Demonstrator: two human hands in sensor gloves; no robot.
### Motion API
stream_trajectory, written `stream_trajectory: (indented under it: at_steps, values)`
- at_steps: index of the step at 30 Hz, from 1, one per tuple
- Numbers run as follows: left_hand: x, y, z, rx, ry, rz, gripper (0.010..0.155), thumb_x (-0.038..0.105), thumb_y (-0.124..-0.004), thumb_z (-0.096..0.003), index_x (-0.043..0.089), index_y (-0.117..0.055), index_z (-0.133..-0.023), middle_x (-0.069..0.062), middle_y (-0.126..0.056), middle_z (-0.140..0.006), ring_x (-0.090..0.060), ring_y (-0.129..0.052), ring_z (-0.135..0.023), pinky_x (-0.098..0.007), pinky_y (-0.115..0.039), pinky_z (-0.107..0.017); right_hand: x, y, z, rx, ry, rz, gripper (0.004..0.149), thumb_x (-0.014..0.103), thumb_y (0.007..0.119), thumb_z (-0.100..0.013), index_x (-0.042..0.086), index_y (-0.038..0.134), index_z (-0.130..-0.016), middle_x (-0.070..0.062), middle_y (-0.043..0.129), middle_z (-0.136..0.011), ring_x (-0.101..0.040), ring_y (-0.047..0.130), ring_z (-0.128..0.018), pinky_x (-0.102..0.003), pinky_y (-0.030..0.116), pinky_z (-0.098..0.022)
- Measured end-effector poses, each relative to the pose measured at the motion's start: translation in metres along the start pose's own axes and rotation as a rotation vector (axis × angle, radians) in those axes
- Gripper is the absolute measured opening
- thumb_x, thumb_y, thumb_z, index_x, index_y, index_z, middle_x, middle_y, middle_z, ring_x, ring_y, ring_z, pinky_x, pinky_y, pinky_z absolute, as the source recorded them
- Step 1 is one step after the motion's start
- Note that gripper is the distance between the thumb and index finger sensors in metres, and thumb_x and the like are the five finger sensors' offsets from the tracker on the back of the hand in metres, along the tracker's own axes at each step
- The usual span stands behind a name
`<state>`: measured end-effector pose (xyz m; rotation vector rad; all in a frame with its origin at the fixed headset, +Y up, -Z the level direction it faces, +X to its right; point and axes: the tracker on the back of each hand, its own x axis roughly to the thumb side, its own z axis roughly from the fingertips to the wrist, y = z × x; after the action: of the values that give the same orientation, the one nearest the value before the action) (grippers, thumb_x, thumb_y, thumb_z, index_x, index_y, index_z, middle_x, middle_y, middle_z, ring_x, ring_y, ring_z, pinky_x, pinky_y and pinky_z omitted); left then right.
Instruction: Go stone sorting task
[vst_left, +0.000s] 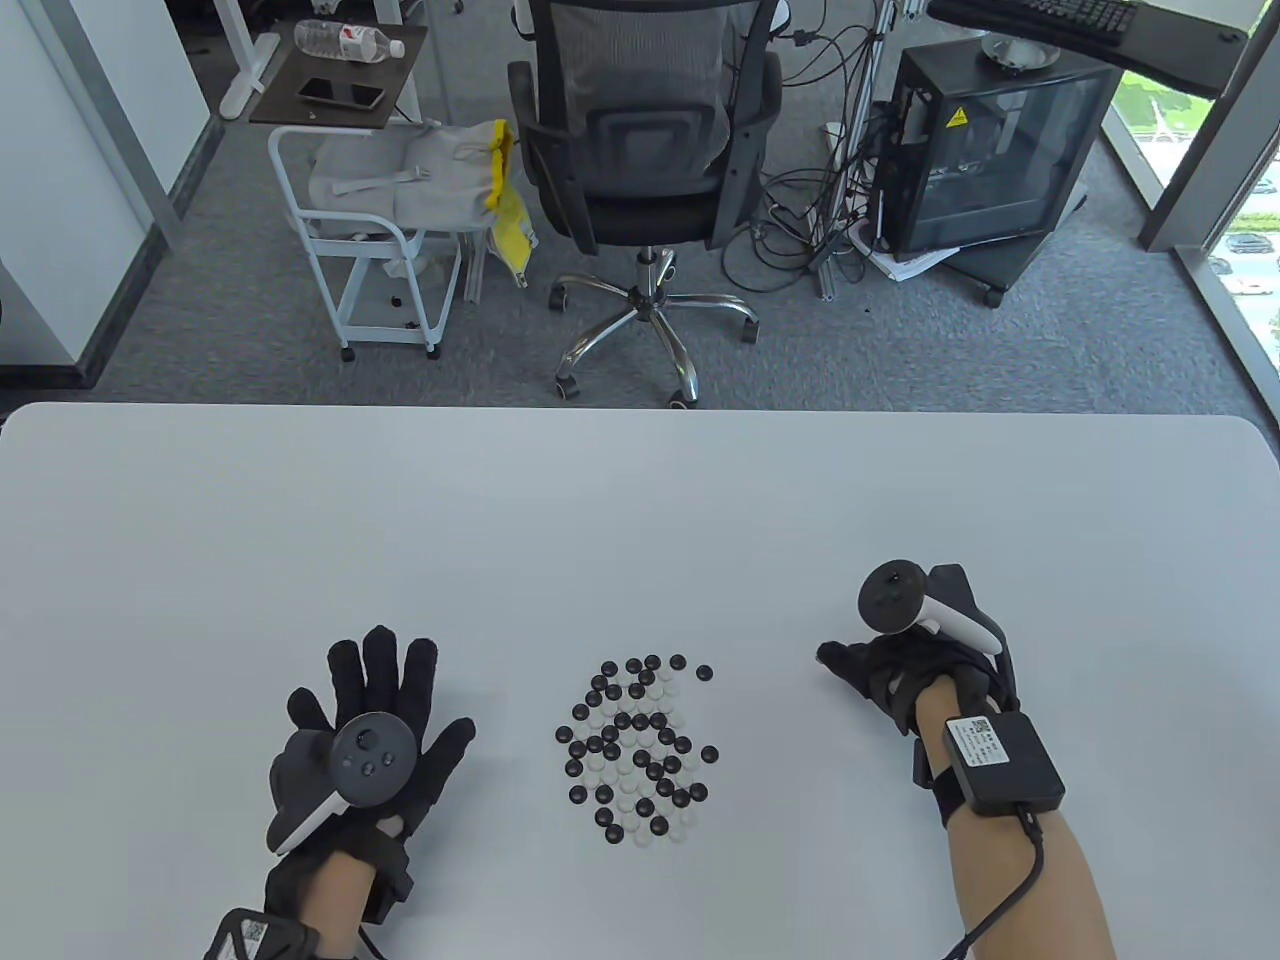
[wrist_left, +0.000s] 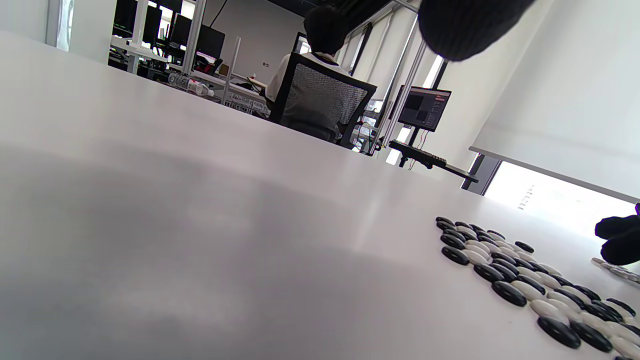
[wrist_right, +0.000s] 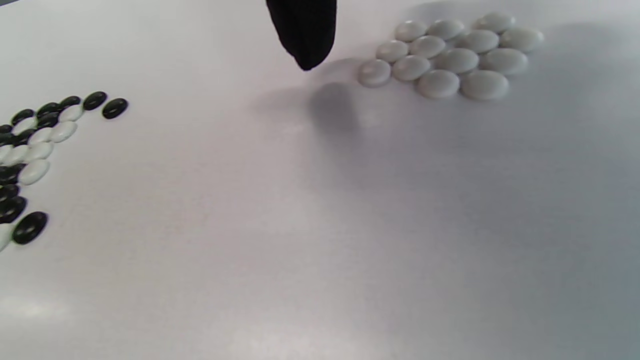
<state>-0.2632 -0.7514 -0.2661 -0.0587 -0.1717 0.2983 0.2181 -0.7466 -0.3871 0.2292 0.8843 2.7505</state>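
While both hands (vst_left: 365, 735) (vst_left: 900, 665) lie open, mixed stones (vst_left: 635, 750) dot the white table (vst_left: 640, 500).

White table (vst_left: 640, 500), scattered stones (vst_left: 636, 750)

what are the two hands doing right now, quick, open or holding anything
Left hand: open, fingers spread flat on the table, holding nothing.
Right hand: cannot tell; the tracker hides its fingers, and no stone shows in it.

Bright daylight enters from the right-hand windows; the glossy white table (vst_left: 640, 520) shows soft shadows, and close wrist-view foregrounds blur.
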Motion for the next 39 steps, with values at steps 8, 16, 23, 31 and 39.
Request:
stream_trajectory:
  at_steps: [8, 16, 23, 31, 39]
  values:
    - [0.002, -0.002, -0.001, -0.008, 0.000, -0.016, 0.083, 0.058, -0.059, -0.0634, 0.016, -0.015, -0.121, -0.030, 0.000, -0.123, -0.057, 0.004, -0.106, -0.085, -0.005, -0.055, 0.089, 0.017, -0.005, 0.118, -0.318, 0.021, 0.070, 0.050, 0.051, -0.061, 0.005, 0.076, -0.108, -0.044, 0.015, -0.115, -0.072, 0.000, -0.092, -0.093, 0.017, -0.056]
    - [0.002, 0.000, 0.001, 0.004, -0.008, -0.019, 0.084, 0.058, -0.059, -0.0634, 0.016, -0.015, -0.121, -0.030, 0.000, -0.122, -0.057, 0.004, -0.105, -0.085, -0.005, -0.054, 0.128, 0.044, -0.024, 0.213, -0.381, 0.060, 0.070, 0.050, 0.050, -0.061, 0.006, 0.069, -0.111, -0.044, 0.011, -0.114, -0.072, -0.002, -0.091, -0.093, 0.017, -0.056]
    - [0.000, 0.000, 0.001, 0.006, -0.004, -0.004, 0.084, 0.058, -0.059, -0.0635, 0.016, -0.015, -0.121, -0.030, 0.000, -0.122, -0.057, 0.004, -0.105, -0.085, -0.005, -0.054, 0.121, 0.049, -0.029, 0.231, -0.360, 0.067, 0.069, 0.050, 0.050, -0.061, 0.007, 0.067, -0.112, -0.044, 0.011, -0.114, -0.072, -0.002, -0.091, -0.093, 0.016, -0.055]
    - [0.000, 0.000, 0.001, 0.006, -0.005, -0.007, 0.084, 0.058, -0.059, -0.0635, 0.016, -0.015, -0.121, -0.030, 0.000, -0.122, -0.058, 0.004, -0.105, -0.085, -0.005, -0.054, 0.059, 0.025, -0.017, 0.187, -0.173, 0.065, 0.068, 0.050, 0.051, -0.061, 0.007, 0.076, -0.107, -0.043, 0.018, -0.115, -0.071, 0.000, -0.093, -0.094, 0.017, -0.056]
    - [0.002, -0.002, -0.001, -0.005, -0.004, -0.017, 0.083, 0.058, -0.059, -0.0634, 0.016, -0.015, -0.121, -0.030, 0.000, -0.122, -0.058, 0.004, -0.105, -0.085, -0.005, -0.054, -0.008, 0.008, 0.004, 0.135, 0.030, 0.060, 0.069, 0.050, 0.051, -0.060, 0.007, 0.078, -0.106, -0.043, 0.018, -0.116, -0.071, 0.000, -0.093, -0.094, 0.016, -0.056]
